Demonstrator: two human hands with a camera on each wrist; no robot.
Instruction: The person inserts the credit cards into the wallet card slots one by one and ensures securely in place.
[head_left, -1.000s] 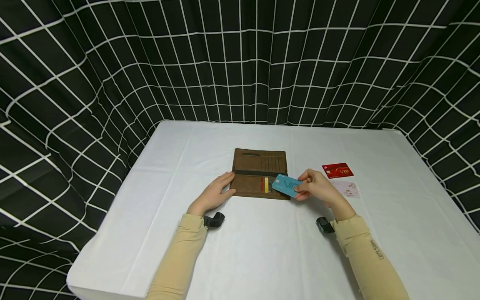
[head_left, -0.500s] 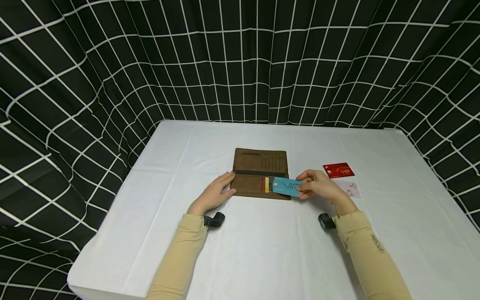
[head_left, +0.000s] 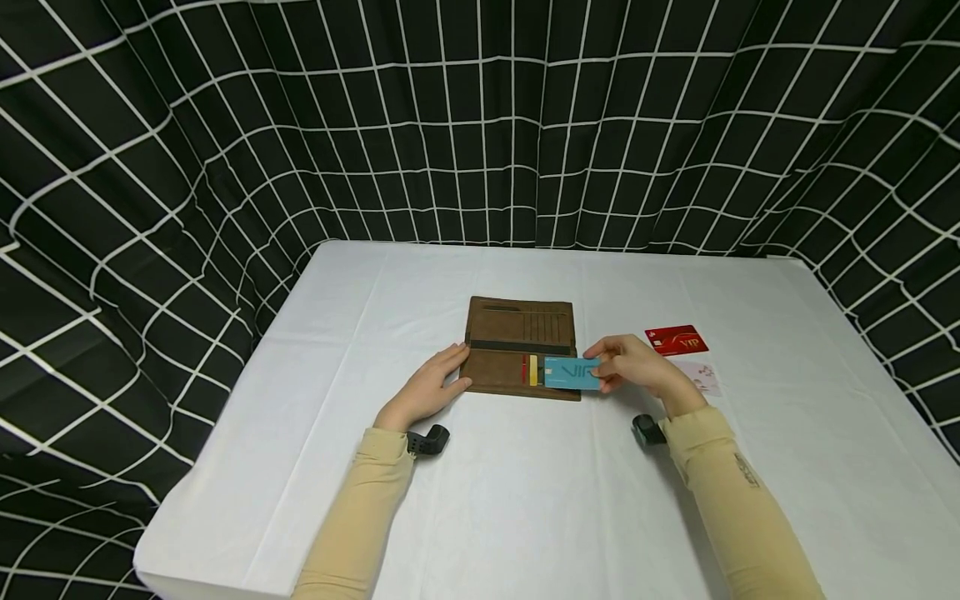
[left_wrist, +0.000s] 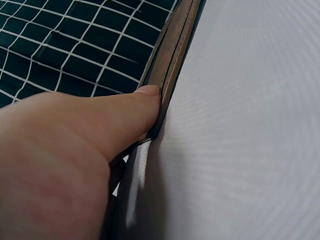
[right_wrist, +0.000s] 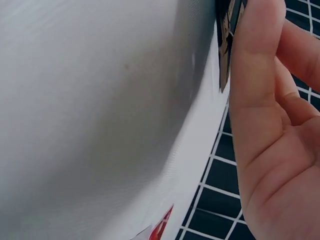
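A brown wallet (head_left: 491, 369) lies unfolded on the table, with card slots in its far half. Red and yellow card edges show in its near half. My right hand (head_left: 637, 367) pinches a blue VIP card (head_left: 564, 373) by its right end, and the card lies level over the right part of that near half. Whether the card's left end is inside a slot I cannot tell. At the wallet's left edge rests my left hand (head_left: 429, 387), its fingers fairly straight; the left wrist view shows its thumb (left_wrist: 135, 112) touching the brown edge.
A red VIP card (head_left: 677, 340) and a pale flowered card (head_left: 699, 377) lie on the white-clothed table (head_left: 510, 500), right of the wallet and close to my right hand. A black curtain (head_left: 495, 125) with white grid lines hangs around the table.
The blue card was tilted and has turned level with the wallet's near half. My right hand has shifted slightly with it; the left hand has stayed in place.
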